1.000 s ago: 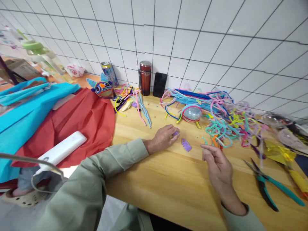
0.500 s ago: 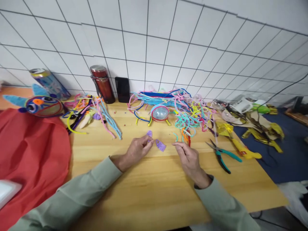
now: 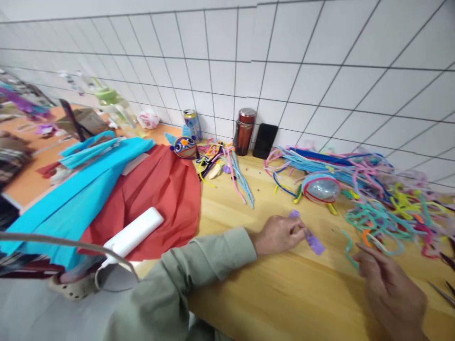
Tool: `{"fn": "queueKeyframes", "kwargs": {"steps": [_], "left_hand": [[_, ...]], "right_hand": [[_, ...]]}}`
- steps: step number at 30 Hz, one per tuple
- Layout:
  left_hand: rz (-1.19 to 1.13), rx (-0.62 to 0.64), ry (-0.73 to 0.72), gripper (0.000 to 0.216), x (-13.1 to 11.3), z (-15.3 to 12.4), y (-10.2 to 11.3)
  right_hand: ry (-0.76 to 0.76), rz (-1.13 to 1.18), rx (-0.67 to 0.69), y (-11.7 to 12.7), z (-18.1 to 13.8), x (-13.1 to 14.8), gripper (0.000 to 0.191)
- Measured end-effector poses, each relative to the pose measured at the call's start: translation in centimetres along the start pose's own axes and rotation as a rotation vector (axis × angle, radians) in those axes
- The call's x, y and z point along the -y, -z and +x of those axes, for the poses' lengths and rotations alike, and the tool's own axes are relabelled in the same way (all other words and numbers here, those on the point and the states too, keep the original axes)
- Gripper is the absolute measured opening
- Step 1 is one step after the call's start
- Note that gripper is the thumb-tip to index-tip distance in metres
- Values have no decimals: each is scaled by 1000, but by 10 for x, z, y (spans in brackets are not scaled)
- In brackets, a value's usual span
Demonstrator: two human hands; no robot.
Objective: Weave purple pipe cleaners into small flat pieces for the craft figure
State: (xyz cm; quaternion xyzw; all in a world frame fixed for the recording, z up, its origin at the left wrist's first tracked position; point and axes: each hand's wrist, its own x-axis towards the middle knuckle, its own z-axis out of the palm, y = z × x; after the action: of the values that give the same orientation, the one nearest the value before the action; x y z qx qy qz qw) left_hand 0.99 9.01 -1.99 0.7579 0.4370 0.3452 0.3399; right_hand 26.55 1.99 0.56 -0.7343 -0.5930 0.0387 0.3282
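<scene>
My left hand [image 3: 280,234] is closed above the wooden table, thumb and index finger pressed together. One small purple piece [image 3: 294,214] sticks out behind its fingers, and a second purple piece [image 3: 315,243] lies just past the fingertips. What this pinch holds, if anything, is hidden. My right hand [image 3: 393,291] is closed too, its index finger over the thumb; I cannot make out anything in it. Beside its fingertips lies a short teal pipe cleaner [image 3: 347,242]. Farther back sits a clear, balloon-like oval [image 3: 322,188] ringed with red and light-blue pipe cleaners, on yellow legs.
Tangled pipe cleaners [image 3: 373,220] cover the table's right side. A phone [image 3: 265,140] and a red thermos [image 3: 245,132] stand by the tiled wall. Left are an owl-like figure [image 3: 185,147], a can [image 3: 192,124], red cloth [image 3: 167,189], and a white power strip [image 3: 137,232] with a cable.
The view has swung left, bringing the blue sheet and orange table into sight. Both hands stay closed near the purple pieces and pipe cleaners. The pliers have mostly left the view.
</scene>
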Motion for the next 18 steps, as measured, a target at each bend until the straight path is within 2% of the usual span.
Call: {"fn": "queueKeyframes", "kwargs": {"steps": [4,9,13,18], "left_hand": [[64,-14,-25,21,4,2,-5],[72,-76,-51,20,10,9,-10],[63,-144,-8,19,11,12,-6],[68,-251,56,19,9,9,0]], "right_hand": [[-9,35,-16,-1,-3,-1,43],[31,42,-33,-7,-3,-7,48],[162,155,33,-13,-2,-4,51],[279,268,-52,-8,-2,6,34]]}}
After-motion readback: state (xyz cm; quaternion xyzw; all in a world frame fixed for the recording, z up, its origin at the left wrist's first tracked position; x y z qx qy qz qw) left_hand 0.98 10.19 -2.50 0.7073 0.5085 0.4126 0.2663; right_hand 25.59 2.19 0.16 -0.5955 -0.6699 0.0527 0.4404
